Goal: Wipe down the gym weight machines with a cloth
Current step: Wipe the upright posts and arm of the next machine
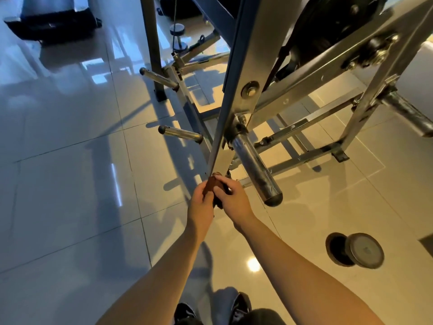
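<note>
Dead centre: left hand (201, 196) and right hand (232, 197) gripping brown cloth (209, 184), wrapped on low tip of slanted steel bar (253, 43). At 1 o'clock of hands, thick chrome peg (254, 167). At 10 and 11 o'clock, two thinner pegs (180, 133). At 4 o'clock, dumbbell (356, 250) lying on glossy tiled floor (70, 184). At 6 o'clock, dark shoes (185, 310).

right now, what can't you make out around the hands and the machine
Head view only.
Cloth: mostly covered by the left hand and right hand, so its size and shape are unclear.
Bar: its lower end is hidden behind the cloth and hands.
Weight plate: cut off by the top edge.
Dark gear, top left: cut off and too blurred to identify.
</note>
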Motion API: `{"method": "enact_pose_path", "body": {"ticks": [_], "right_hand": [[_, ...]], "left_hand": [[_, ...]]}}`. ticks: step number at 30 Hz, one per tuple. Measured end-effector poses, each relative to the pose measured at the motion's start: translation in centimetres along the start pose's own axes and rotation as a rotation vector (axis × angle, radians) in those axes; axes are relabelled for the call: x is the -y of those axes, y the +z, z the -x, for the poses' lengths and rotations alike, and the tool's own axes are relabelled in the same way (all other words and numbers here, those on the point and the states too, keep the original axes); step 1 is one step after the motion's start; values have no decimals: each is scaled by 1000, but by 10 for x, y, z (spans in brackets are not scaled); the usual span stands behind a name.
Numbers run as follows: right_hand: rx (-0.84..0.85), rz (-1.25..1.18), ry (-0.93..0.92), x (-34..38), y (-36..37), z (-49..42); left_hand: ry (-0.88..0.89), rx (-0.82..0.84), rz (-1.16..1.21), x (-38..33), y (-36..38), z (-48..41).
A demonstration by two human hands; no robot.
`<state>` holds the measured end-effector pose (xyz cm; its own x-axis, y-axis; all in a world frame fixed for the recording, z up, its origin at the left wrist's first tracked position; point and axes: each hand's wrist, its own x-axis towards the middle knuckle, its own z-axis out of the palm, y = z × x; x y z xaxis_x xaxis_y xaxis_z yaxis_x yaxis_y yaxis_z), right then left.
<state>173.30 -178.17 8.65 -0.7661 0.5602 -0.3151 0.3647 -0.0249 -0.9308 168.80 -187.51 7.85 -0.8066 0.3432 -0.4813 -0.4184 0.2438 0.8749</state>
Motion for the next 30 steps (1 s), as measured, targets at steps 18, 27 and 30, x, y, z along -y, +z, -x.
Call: {"method": "enact_pose_path", "body": {"ticks": [18, 27, 30], "right_hand": [[-442, -71, -403, -122, 34, -125], [-515, 116, -631, -227, 79, -182], [-509, 127, -664, -242, 78, -188]], "left_hand": [[207, 82, -292, 115, -10, -139], [384, 27, -251, 195, -5, -198], [411, 40, -191, 208, -6, -201]]}}
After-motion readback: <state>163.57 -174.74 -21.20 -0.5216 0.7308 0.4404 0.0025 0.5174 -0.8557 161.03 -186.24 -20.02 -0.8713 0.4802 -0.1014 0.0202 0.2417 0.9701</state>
